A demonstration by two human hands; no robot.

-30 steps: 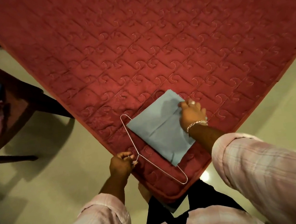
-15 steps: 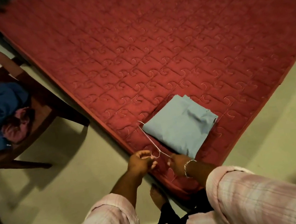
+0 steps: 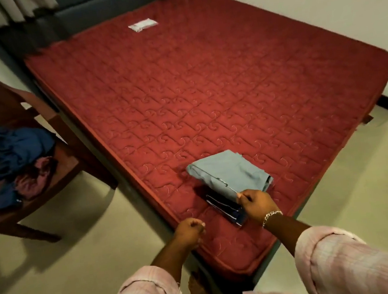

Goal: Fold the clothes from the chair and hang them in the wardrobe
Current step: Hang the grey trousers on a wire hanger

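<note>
Fingers (image 3: 243, 197) of the right hand (image 3: 257, 206) pinch the near corner of the folded grey garment (image 3: 231, 174), right where the thin wire hanger (image 3: 225, 185) runs along its edge; that corner is raised off the red mattress (image 3: 205, 91). Under it lies a darker folded piece (image 3: 225, 208), also on the mattress near its front edge. Beside it, the left hand (image 3: 190, 231) is curled into a loose fist over the mattress edge, and I cannot tell whether it holds anything.

One garment looks folded and threaded on its hanger, so hanging it in the wardrobe is probably next. Well to the left, the wooden chair (image 3: 43, 117) carries a crumpled heap of blue and pink clothes (image 3: 16, 157) not yet folded, so much of the task remains.

Half a second ago both hands met at the hanger's hook by the mattress edge; now the right has moved to the garment's corner, the left has let go, and the view has lifted to show the whole bed.
</note>
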